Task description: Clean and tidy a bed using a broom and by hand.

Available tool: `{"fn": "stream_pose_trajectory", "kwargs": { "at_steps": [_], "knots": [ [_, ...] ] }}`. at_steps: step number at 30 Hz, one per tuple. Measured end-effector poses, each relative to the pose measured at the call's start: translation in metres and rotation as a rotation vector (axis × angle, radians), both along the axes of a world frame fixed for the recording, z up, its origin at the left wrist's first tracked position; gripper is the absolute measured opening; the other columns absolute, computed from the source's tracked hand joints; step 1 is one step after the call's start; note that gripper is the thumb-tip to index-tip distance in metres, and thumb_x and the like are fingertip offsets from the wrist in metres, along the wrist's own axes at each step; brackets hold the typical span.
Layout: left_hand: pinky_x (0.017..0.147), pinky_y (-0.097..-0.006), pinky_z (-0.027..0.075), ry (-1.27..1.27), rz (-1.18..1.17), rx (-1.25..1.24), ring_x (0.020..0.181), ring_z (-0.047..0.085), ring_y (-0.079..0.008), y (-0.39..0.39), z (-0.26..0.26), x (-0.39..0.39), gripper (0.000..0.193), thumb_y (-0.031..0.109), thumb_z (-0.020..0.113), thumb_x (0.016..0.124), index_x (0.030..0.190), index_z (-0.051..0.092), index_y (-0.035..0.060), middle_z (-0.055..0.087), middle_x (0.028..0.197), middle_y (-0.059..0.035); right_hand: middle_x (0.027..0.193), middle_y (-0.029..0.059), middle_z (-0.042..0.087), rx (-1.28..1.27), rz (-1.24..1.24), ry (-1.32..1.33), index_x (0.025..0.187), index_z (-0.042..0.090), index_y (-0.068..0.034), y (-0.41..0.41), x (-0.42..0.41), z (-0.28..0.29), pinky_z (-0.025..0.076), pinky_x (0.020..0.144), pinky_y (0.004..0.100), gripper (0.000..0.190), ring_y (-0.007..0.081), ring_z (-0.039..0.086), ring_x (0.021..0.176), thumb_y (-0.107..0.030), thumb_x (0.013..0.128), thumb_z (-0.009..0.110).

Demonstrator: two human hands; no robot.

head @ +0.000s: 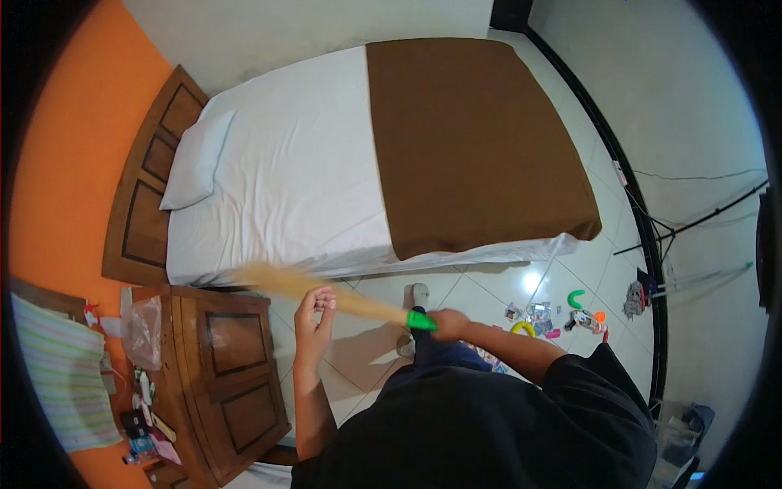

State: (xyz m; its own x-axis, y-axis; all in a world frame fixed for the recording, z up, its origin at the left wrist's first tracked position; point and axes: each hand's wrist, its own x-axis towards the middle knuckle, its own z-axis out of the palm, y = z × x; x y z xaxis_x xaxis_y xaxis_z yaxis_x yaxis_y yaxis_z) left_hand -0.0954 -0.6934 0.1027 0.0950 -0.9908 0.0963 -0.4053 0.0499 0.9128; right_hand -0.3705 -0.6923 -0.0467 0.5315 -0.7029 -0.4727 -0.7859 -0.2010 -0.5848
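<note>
My right hand (pixel 449 324) is closed around the green handle (pixel 422 320) of a bed brush or short broom. Its long straw-coloured bristles (pixel 342 302) point left, blurred, with the tip near the bed's edge. Raised beside the bristles, my left hand (pixel 317 308) has its fingers curled and the thumb near the fingertips; nothing shows in it. Beyond both hands lies a bed with a wrinkled white sheet (pixel 299 165), a brown blanket (pixel 476 147) over its right part and a white pillow (pixel 198 160) by the wooden headboard (pixel 146 183).
A wooden cabinet (pixel 235 342) stands at the left, with a plastic bag and small items on top. Toys and cards, among them a yellow ring (pixel 523 329) and a green curved piece (pixel 575 298), lie on the tiled floor at the right. A thin black pole (pixel 721 211) leans by the wall.
</note>
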Motion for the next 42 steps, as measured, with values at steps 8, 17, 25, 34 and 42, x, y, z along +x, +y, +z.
{"fn": "stream_pose_trajectory", "kwargs": {
  "at_steps": [8, 17, 25, 34, 42],
  "knots": [
    [0.068, -0.0240, 0.041, 0.059, -0.189, -0.008, 0.072, 0.050, -0.0113, -0.036, 0.002, -0.051, 0.021, 0.006, 0.052, 0.079, 0.098, 0.052, -0.0009, 0.056, 0.082, -0.0068, 0.076, 0.0236, 0.056, -0.198, -0.706, -0.103, 0.086, 0.048, 0.000, -0.023, -0.051, 0.031, 0.042, 0.068, 0.0445, 0.031, 0.0401, 0.053, 0.076, -0.018, 0.063, 0.057],
    [0.068, -0.0239, 0.041, 0.016, -0.300, 0.094, 0.072, 0.049, -0.0109, -0.069, -0.013, -0.089, 0.022, 0.006, 0.052, 0.079, 0.100, 0.050, -0.0009, 0.055, 0.082, -0.0061, 0.086, 0.0242, 0.056, -0.235, -0.928, -0.155, 0.098, 0.042, 0.000, -0.098, -0.053, 0.025, 0.043, 0.072, 0.0450, 0.043, 0.0394, 0.054, 0.083, -0.016, 0.062, 0.061],
    [0.065, -0.0226, 0.041, -0.041, -0.225, 0.246, 0.072, 0.051, -0.0105, -0.110, -0.061, -0.125, 0.021, 0.007, 0.053, 0.079, 0.099, 0.050, 0.0005, 0.056, 0.081, -0.0058, 0.095, 0.0217, 0.054, -0.357, -0.871, -0.206, 0.108, 0.040, -0.002, -0.260, -0.099, -0.010, 0.043, 0.076, 0.0422, 0.053, 0.0363, 0.052, 0.090, -0.011, 0.061, 0.063],
    [0.068, -0.0266, 0.042, 0.483, 0.177, 0.813, 0.079, 0.052, -0.0151, -0.173, -0.232, -0.202, 0.026, 0.021, 0.051, 0.083, 0.105, 0.050, 0.0081, 0.055, 0.092, -0.0049, 0.088, 0.0081, 0.058, 0.085, -0.759, -0.474, 0.103, 0.050, -0.003, -0.223, -0.199, -0.136, 0.046, 0.068, 0.0277, 0.031, 0.0146, 0.056, 0.079, -0.012, 0.074, 0.057],
    [0.084, -0.0432, 0.038, 1.236, 0.996, 0.996, 0.092, 0.049, -0.0273, -0.161, -0.354, -0.222, 0.050, 0.034, 0.044, 0.084, 0.124, 0.025, 0.0099, 0.044, 0.110, -0.0133, 0.107, 0.0153, 0.048, 0.896, -1.786, -0.688, 0.105, 0.039, -0.006, -0.163, -0.300, -0.166, 0.040, 0.082, 0.0434, 0.057, 0.0261, 0.050, 0.095, -0.056, 0.080, 0.039]
  ]
}}
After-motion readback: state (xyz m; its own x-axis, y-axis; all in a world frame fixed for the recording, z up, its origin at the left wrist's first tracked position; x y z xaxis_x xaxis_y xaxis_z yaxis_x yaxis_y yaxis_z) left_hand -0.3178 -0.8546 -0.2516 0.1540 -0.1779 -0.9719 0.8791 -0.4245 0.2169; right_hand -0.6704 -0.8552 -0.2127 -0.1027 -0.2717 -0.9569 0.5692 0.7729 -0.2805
